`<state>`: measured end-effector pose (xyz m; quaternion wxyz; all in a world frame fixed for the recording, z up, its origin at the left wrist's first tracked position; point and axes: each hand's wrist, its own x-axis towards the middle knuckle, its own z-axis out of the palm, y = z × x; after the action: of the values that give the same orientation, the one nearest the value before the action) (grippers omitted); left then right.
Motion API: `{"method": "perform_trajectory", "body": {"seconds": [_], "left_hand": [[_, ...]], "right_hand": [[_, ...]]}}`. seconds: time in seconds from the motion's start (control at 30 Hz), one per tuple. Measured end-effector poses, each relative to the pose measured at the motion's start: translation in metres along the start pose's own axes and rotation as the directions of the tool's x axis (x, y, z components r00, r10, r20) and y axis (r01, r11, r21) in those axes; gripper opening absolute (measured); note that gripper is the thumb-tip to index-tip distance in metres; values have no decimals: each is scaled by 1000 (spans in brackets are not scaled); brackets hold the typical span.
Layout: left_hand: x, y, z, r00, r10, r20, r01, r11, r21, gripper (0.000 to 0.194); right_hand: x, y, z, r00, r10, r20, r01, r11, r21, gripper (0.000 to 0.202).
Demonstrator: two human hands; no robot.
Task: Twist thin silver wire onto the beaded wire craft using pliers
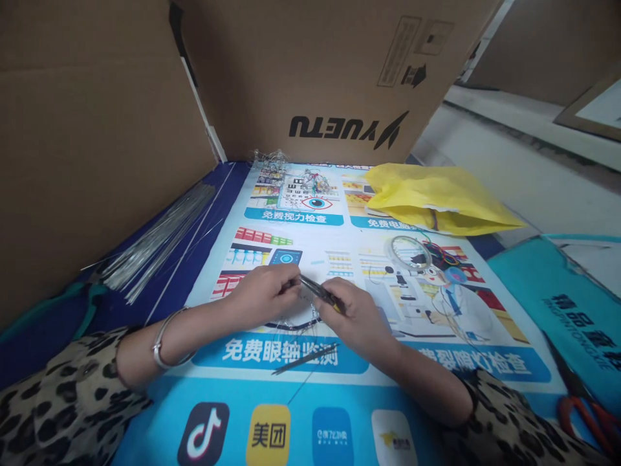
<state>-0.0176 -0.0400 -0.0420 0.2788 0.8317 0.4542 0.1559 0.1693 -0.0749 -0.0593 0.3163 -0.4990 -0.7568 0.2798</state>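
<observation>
My right hand is wrapped round a pair of pliers with dark jaws and a yellow-and-black handle. The jaws point left and reach the fingertips of my left hand, which is closed in a pinch; what it holds is too small to tell. Thin wire hangs in loose loops below both hands. Under it, several dark thin rods lie on the printed poster.
Silvery wires lie at the left, by a cardboard wall. Wire tangles sit at the back. At the right are a yellow bag, a wire spool, a teal bag and red-handled scissors.
</observation>
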Motion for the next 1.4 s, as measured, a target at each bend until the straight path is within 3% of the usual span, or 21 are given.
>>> {"method": "perform_trajectory", "body": {"seconds": [0.17,0.47,0.67,1.07,1.4], "left_hand": [[2,-6,5,998,57,-22,-58,998,-37,11],[4,-9,8,996,85,41,-85,996,-14,14],[3,-11,7,982,163,95,-161,986,-33,19],[4,-12,4,966,258,32,-255,964,-70,17],[-2,-15,4,976,214,30,-212,976,-47,20]], "right_hand": [[0,0,-1,1000,12,4,-12,1000,11,7],[0,2,-1,999,21,44,-21,1000,2,9],[0,2,-2,998,33,58,-34,999,4,10],[-1,2,-3,997,50,63,-49,999,-7,10],[3,8,-6,999,8,44,-3,994,-111,11]]}}
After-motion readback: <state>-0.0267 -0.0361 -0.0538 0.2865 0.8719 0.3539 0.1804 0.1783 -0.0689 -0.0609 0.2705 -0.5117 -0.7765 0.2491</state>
